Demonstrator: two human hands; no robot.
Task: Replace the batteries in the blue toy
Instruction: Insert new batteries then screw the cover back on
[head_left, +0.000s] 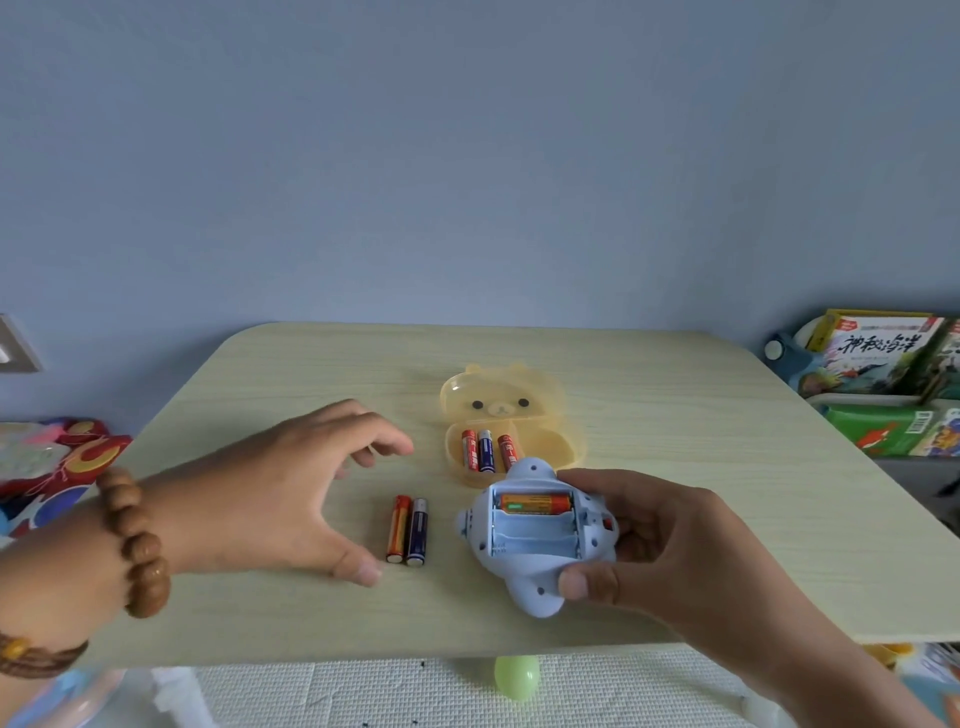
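We're reaching our left hand (291, 483) palm-down over the bench (727, 441), fingers spread wide, holding nothing; our right hand (670, 545) is gripping the blue toy (524, 566) near the front edge, compartment up; we're counting one fitted battery (535, 503) inside, two loose batteries (408, 530) beside it, three spare batteries (487, 449) in the yellow case (501, 387).

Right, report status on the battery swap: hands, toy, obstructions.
Left hand open, beside two loose batteries. Right hand grips blue toy, compartment open, one battery seated, two slots empty. Three more in yellow case. Nothing blocking the slots.
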